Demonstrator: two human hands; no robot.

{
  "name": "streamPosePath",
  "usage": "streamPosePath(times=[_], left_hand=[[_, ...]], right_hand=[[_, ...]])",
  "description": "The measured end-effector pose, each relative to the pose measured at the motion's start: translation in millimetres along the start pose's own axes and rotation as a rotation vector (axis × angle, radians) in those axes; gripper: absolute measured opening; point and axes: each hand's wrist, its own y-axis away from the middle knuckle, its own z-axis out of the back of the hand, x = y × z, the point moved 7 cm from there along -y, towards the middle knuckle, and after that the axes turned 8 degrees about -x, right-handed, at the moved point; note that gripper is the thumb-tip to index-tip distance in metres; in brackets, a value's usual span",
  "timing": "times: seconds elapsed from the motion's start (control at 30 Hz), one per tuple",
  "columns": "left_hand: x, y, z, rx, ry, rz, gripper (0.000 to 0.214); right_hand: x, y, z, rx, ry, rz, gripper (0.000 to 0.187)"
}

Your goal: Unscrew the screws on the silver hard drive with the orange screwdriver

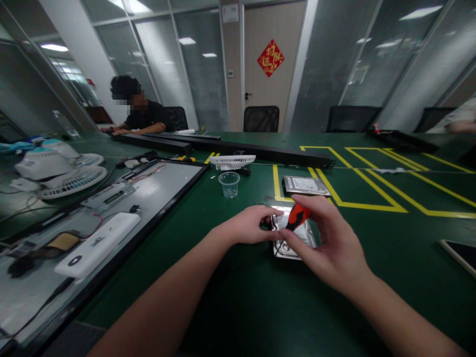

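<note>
A silver hard drive (285,249) lies on the green tabletop in front of me. My right hand (332,243) grips a red and black screwdriver (298,216) between thumb and fingers. The screwdriver tilts over the drive, its shaft pointing down to the drive's left part; whether the tip sits in a screw is too small to tell. At the drive's left edge is my left hand (250,225), thumb and index finger curled onto it, the thumb close to the screwdriver's shaft. A second hard drive (305,185) lies just beyond, and a clear plastic cup (229,185) stands farther left.
A large opened panel (148,198) with a white device (98,245) covers the left side. White fans (74,173) lie beyond it. Long black bars (260,151) cross the table behind the cup. A phone (461,255) rests at right. Another person (145,114) sits at far left.
</note>
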Motion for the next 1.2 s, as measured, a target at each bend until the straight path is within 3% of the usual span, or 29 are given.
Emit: streamPosePath(times=[0.47, 0.73, 0.97, 1.2], left_hand=[[0.4, -0.3, -0.1, -0.005, -0.034, -0.013, 0.053], [-1.3, 2.5, 1.6, 0.008, -0.007, 0.009, 0.049], [0.4, 1.0, 0.0, 0.004, -0.005, 0.013, 0.047], [-0.1, 0.0, 1.0, 0.007, -0.050, 0.022, 0.065]], right_hand=[[-2.5, 6.7, -0.6, 0.028, -0.085, -0.084, 0.067], [1.1, -1.3, 0.0, -0.015, -0.029, 0.010, 0.062], [1.9, 2.8, 0.3, -0.029, -0.037, -0.021, 0.064], [-4.1, 6.8, 0.3, -0.004, -0.087, -0.118, 0.063]])
